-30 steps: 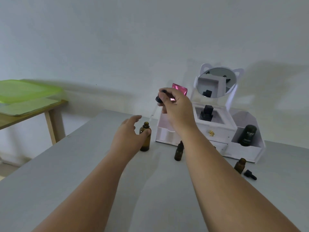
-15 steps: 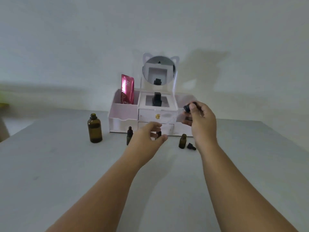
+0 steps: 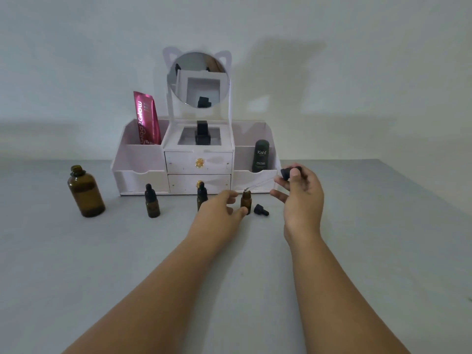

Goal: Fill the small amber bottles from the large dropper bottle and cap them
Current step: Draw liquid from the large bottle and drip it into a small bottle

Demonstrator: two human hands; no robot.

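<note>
The large amber bottle (image 3: 85,194) stands uncapped at the left of the grey table. Two capped small amber bottles (image 3: 152,201) (image 3: 201,195) stand in front of the organiser. An open small amber bottle (image 3: 245,200) stands further right, and my left hand (image 3: 222,208) holds it between thumb and fingers. My right hand (image 3: 300,194) pinches the black bulb of the dropper (image 3: 288,172); its glass tube slants down with the tip at the open bottle's mouth. A small black cap (image 3: 261,210) lies on the table just right of that bottle.
A white cosmetics organiser (image 3: 199,162) with a cat-ear mirror and two drawers stands against the wall. It holds a pink tube (image 3: 146,118), a black item (image 3: 203,135) and a dark Kahf bottle (image 3: 261,155). Bare grey table (image 3: 102,264) spreads in front.
My view swung right from the large bottle to the organiser's front. My right hand carried the dropper from above the large bottle to the open small bottle, and my left hand took hold of that bottle.
</note>
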